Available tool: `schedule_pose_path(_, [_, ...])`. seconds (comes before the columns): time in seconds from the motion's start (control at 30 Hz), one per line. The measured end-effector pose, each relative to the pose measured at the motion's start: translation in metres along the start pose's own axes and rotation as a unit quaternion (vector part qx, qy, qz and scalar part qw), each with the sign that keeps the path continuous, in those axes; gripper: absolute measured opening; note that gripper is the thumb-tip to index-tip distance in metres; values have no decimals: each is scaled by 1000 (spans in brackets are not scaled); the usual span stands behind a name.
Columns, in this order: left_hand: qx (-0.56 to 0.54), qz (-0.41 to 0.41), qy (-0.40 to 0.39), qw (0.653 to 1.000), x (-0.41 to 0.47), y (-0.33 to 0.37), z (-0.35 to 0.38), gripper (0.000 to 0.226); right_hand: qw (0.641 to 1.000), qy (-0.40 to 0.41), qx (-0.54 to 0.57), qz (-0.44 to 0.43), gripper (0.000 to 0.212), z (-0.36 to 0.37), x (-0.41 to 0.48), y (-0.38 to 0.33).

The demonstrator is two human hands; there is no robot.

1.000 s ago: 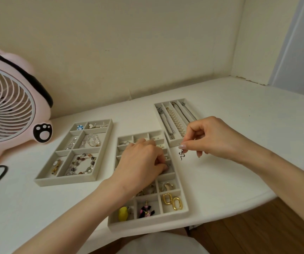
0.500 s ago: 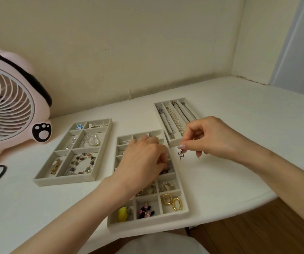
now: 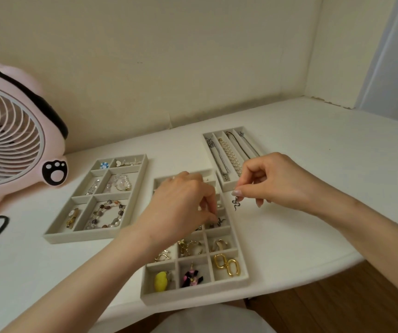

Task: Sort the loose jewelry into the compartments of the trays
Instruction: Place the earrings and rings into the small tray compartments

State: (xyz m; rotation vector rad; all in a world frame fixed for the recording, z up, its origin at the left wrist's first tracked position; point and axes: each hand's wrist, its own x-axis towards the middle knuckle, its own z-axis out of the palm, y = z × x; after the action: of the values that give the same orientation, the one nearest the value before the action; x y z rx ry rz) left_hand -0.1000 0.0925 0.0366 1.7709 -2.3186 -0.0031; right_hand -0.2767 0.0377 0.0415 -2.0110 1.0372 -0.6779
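The right hand (image 3: 277, 182) hangs above the bench (image 3: 289, 236), just off the right rim of the middle tray (image 3: 193, 296). Its thumb and forefinger pinch the top of a small dark snake-shaped earring (image 3: 235, 204), which dangles clear of the surface, and its other fingers are curled. The left hand (image 3: 181, 207) is over the middle tray, which sits at the bench's near edge. Its fingers bend down into a compartment on the tray's right side, their tips at a second dark squiggly piece (image 3: 220, 222); whether they grip it cannot be told. Nearer compartments hold gold oval hoops (image 3: 226, 266), a yellow piece (image 3: 160, 281) and a pink-and-black piece (image 3: 191, 277). The long tray (image 3: 226, 188), farther back, holds chains and a pearl strand (image 3: 232, 156) in lengthwise slots. The left tray (image 3: 77, 236), toward the left edge, holds a beaded bracelet (image 3: 107, 213). A pink fan (image 3: 13, 140) stands at the far left.
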Motion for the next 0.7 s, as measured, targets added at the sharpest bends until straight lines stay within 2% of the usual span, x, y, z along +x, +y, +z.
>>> schedule_pose_path(0.37, [59, 23, 25, 998, 0, 6, 17, 9, 1000, -3, -3, -3, 16, 1, -1, 4])
schedule_pose_path(0.53, [37, 30, -9, 999, -1, 3, 11, 8, 1000, -7, 13, -7, 17, 3, -3, 2])
schedule_pose_path(0.7, [-3, 1, -14, 1000, 2, -9, -7, 5, 1000, -8, 9, -8, 18, 3, -2, 3])
